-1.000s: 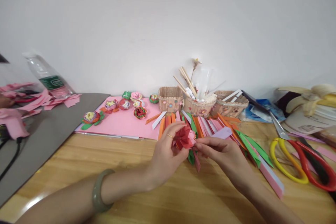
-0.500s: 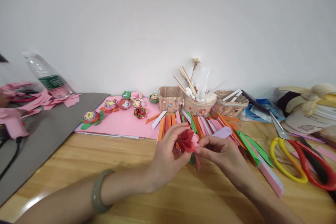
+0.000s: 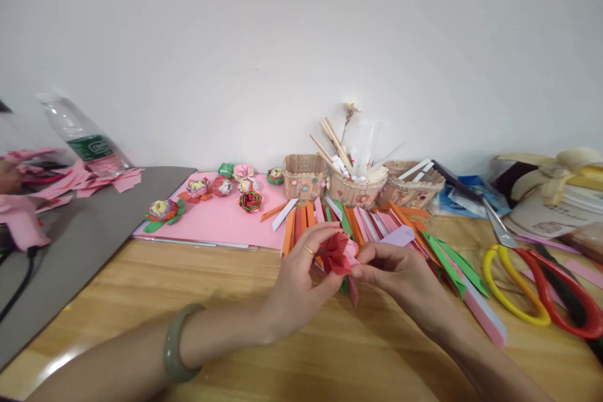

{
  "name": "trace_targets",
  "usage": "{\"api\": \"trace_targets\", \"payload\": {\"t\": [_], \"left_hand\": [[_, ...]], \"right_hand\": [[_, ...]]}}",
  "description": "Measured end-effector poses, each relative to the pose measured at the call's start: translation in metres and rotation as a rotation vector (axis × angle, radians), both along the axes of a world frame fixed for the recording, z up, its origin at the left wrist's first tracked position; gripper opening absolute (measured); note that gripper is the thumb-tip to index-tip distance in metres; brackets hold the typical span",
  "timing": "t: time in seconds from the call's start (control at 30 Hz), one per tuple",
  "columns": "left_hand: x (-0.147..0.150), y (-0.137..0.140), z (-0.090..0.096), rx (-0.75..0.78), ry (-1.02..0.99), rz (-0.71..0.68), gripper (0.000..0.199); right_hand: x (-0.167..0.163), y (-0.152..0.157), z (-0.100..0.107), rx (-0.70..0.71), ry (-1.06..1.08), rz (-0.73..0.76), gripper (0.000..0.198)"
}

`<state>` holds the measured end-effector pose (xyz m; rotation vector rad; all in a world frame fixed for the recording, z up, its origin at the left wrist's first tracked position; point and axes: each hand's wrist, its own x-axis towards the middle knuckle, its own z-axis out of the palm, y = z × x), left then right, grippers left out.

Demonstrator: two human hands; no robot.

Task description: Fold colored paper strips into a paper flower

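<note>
Above the near middle of the table, my left hand (image 3: 301, 270) wears a ring and pinches a folded red and pink paper flower (image 3: 337, 254) between thumb and fingers. From the other side, my right hand (image 3: 393, 270) grips the flower's pink edge with thumb and forefinger. The fingertips of both hands are close together, partly covering the flower. Just beyond and beneath it spread many folded paper strips (image 3: 372, 224) in orange, white, pink and green. Green folded strips (image 3: 455, 264) lie to the right of my right hand.
Finished paper flowers (image 3: 200, 187) rest on a pink sheet (image 3: 226, 223). Three woven baskets (image 3: 305, 179) stand against the wall, one holding sticks. Large scissors (image 3: 506, 239) lie at right. At left are a plastic bottle (image 3: 89, 141), a pink glue gun (image 3: 21, 220) and another person's hand (image 3: 7, 177).
Both hands keep hold of the flower, its pink part turned slightly more into view. The whole scene has shifted a little left in the picture.
</note>
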<state>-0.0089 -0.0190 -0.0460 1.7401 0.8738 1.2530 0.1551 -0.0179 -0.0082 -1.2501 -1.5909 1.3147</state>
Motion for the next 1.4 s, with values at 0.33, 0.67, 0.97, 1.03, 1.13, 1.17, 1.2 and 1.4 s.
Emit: {"api": "trace_targets", "payload": {"t": [0.33,0.67,0.97,1.03,1.13,1.17,1.2,1.4], "left_hand": [[-0.0011,0.0013,-0.0002,-0.021,-0.056,-0.007,0.039],[0.0003,0.0009,0.0013,-0.055,-0.039,-0.046,0.039],[0.0005,0.0018,-0.0014,-0.041,-0.034,-0.040,0.039],[0.0000,0.0023,-0.0013,-0.055,-0.044,-0.037,0.039],[-0.0006,0.0031,-0.0014,-0.076,-0.070,-0.031,0.038],[-0.0006,0.0032,-0.0014,-0.077,-0.068,-0.029,0.038],[-0.0005,0.0033,-0.0015,-0.073,-0.060,-0.024,0.038],[0.0008,0.0027,-0.0019,-0.033,-0.016,-0.023,0.039]], "right_hand": [[0.0041,0.0000,0.0006,0.063,0.018,0.040,0.025],[0.0017,0.0008,0.0028,0.015,-0.025,-0.022,0.030],[0.0007,0.0015,-0.0023,0.006,-0.018,-0.031,0.032],[0.0011,0.0013,-0.0005,0.007,-0.024,-0.013,0.030],[0.0023,0.0010,0.0026,0.037,-0.034,0.012,0.029],[0.0025,0.0009,0.0034,0.042,-0.036,0.012,0.029],[0.0025,0.0008,0.0039,0.041,-0.038,0.009,0.029],[0.0001,0.0012,-0.0004,0.019,-0.016,-0.016,0.030]]}}
